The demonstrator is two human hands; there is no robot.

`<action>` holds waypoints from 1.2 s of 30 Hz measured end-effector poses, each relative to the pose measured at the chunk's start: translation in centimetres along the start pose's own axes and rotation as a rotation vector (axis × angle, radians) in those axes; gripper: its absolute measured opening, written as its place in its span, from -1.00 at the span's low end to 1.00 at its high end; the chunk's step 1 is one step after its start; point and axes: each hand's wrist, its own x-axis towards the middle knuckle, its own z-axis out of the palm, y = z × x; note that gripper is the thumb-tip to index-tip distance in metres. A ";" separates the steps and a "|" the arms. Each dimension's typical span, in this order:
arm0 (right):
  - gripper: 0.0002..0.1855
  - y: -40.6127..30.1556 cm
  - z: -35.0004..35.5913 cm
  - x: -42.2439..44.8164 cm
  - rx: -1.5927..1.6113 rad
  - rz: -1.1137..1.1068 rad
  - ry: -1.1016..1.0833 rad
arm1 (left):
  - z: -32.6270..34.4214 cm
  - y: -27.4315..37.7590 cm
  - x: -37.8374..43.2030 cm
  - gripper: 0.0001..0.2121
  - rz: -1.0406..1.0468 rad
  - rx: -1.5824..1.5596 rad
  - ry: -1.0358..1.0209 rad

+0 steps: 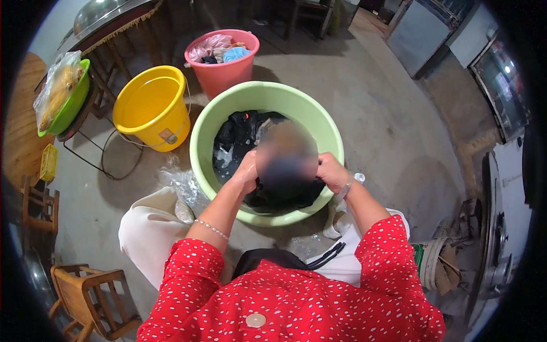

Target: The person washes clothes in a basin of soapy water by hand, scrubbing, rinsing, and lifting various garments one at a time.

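A large pale green plastic basin (266,87) stands on the floor before me with dark wet clothes (235,132) lying in water. My left hand (248,171) is closed on black cloth inside the basin, left of a round blurred patch. Over the basin's right side, my right hand (332,171) grips the same dark cloth or another piece; which one cannot be told. The blur hides what lies between the hands. A bit of white foam or pale cloth (224,155) shows at the left in the water.
A yellow bucket (156,139) with water stands to the left, and a pink tub (224,79) of clothes behind the basin. Further left, a green bowl (70,115) of corn rests on a stool. Clear plastic film (181,184) lies near my left foot. A wooden chair (92,295) is at the lower left.
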 end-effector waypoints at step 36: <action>-0.76 0.8 -2.1 -2.0 0.180 -0.344 0.510 | 0.7 -2.5 1.0 -0.77 0.120 -0.477 -0.029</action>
